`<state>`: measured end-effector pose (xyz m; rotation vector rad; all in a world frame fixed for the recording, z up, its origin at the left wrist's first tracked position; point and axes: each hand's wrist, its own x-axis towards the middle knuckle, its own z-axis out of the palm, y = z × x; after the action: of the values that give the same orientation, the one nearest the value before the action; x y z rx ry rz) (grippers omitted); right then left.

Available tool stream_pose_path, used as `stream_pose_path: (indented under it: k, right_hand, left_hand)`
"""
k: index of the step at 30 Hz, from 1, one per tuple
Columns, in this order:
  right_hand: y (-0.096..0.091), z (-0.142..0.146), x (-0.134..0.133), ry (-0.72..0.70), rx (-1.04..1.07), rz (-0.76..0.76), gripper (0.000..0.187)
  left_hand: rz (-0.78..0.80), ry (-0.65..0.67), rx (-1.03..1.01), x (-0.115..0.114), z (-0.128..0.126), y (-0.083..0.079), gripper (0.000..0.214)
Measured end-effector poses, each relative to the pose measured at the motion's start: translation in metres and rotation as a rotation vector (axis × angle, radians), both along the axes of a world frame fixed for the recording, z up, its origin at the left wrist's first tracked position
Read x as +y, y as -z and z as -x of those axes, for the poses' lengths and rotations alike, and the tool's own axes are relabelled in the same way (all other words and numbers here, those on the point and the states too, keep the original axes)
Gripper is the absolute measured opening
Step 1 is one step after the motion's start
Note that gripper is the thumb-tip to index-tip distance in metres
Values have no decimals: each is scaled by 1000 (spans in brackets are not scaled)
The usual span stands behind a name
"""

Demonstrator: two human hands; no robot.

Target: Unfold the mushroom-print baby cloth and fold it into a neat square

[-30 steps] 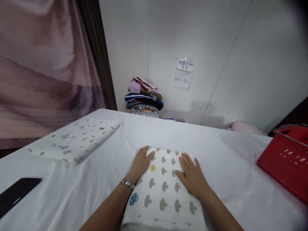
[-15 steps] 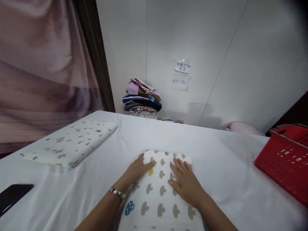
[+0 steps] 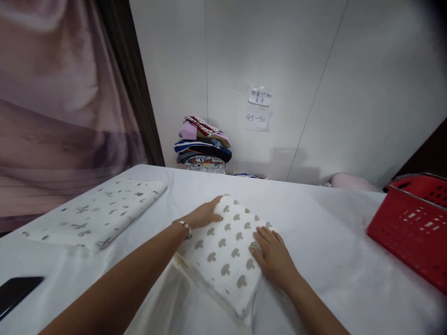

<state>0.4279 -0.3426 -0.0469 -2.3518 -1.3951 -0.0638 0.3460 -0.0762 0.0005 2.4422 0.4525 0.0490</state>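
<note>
A folded white cloth [image 3: 223, 246] printed with grey mushrooms and a few green ones lies at an angle in front of me, its layered edge facing me. My left hand [image 3: 206, 214], with a bracelet at the wrist, holds its far left edge; the thumb rests on top and the other fingers are partly hidden. On the right side of the cloth, my right hand [image 3: 272, 253] lies flat with its fingers stretched out. Pale fabric [image 3: 162, 298] shows below the cloth's near left edge, partly behind my left forearm.
Another folded white cloth [image 3: 101, 209] with a dark print lies at the left. A black phone-like object [image 3: 17, 293] is at the near left edge. At right stands a red basket [image 3: 412, 223]. Beyond the white-covered table [image 3: 314, 218] rises a stack of folded fabrics [image 3: 202, 144].
The mushroom cloth has turned on the table and shifted away from me. My left hand has reached farther forward with its edge; my right hand has stayed on its right side.
</note>
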Motion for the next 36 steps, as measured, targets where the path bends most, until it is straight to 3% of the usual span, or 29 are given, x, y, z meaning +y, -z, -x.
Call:
stream_pose_path:
  k: [3, 5, 7, 9, 12, 15, 18, 21, 23, 27, 31, 36]
  right_hand:
    - [6, -14, -3, 14, 17, -155, 31]
    - [12, -26, -6, 52, 66, -246, 31]
    - [19, -37, -10, 131, 184, -314, 37]
    - [24, -45, -13, 189, 355, -353, 45]
    - [27, -51, -13, 197, 523, -386, 46]
    - [22, -51, -14, 196, 533, -376, 45]
    - [10, -51, -21, 198, 546, -295, 41]
    - [-9, -49, -33, 99, 711, -74, 25]
    - [-21, -44, -37, 18, 797, 36, 24]
    - [-32, -30, -30, 105, 770, -79, 41]
    - [-24, -17, -19, 96, 845, -52, 69]
    - [-5, -13, -16, 29, 753, -51, 75]
  left_hand:
    - [-157, -56, 106, -2, -17, 4, 84]
    - [-294, -98, 46, -16, -12, 9, 77]
    - [-402, -57, -75, -41, 6, 12, 70]
    - [-415, 74, -118, -73, 32, 15, 73]
    - [-348, 303, -5, -120, 72, 22, 88]
    - [-355, 334, 42, -145, 93, 29, 83]
    - [-380, 324, 69, -137, 100, 26, 72]
    - [-435, 295, 130, -106, 108, 15, 65]
    - [-476, 237, 173, -86, 119, 8, 67]
    - [-446, 227, 189, -81, 141, 3, 71]
    - [-518, 198, 61, -103, 152, 22, 79]
    - [-756, 161, -215, -102, 154, 56, 65]
